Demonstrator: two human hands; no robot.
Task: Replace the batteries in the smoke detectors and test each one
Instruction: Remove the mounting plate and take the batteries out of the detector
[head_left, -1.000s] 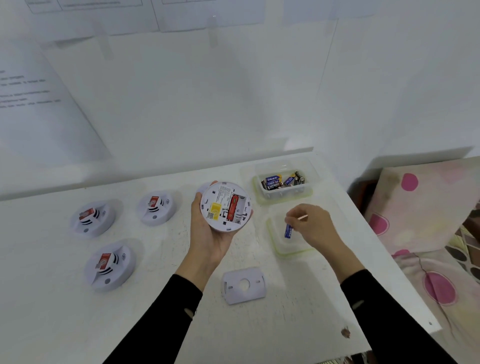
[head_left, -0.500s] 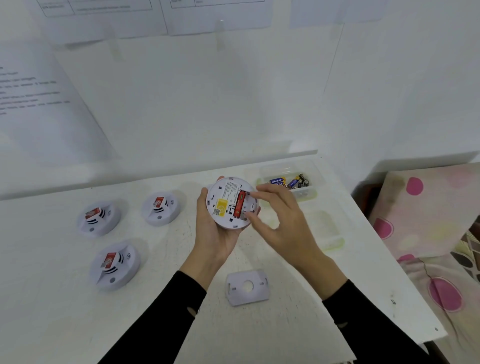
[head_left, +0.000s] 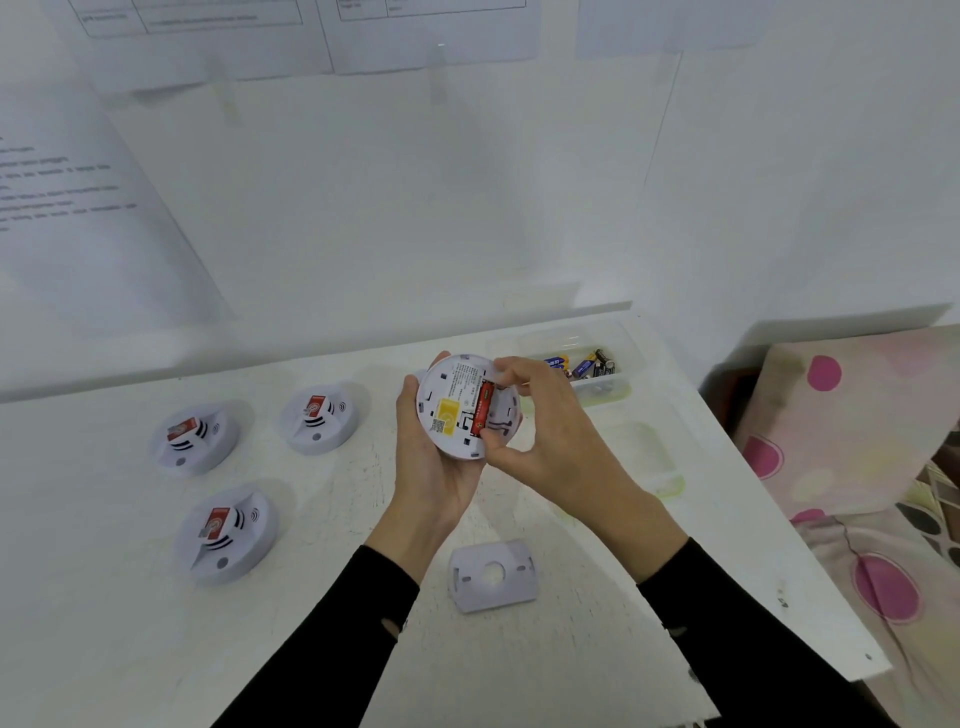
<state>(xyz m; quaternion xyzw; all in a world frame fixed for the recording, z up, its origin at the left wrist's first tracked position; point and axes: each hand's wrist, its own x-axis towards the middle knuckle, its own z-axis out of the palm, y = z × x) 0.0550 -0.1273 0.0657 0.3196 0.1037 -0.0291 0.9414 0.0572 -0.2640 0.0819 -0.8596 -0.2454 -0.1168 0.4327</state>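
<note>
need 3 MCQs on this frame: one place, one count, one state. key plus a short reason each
1. The white mounting plate is:
A) flat on the table, between the forearms
B) leaning on the wall
C) hanging off the table edge

2. Loose detectors on the table:
A) two
B) three
C) five

3. Battery bay of the held detector:
A) covered
B) open, red battery inside
C) open, empty

Key:
1A, it lies flat below the wrists.
2B, three sit to the left of the left hand, which grips the fourth.
3B, the battery shows, with the right hand fingers at its ends.
</note>
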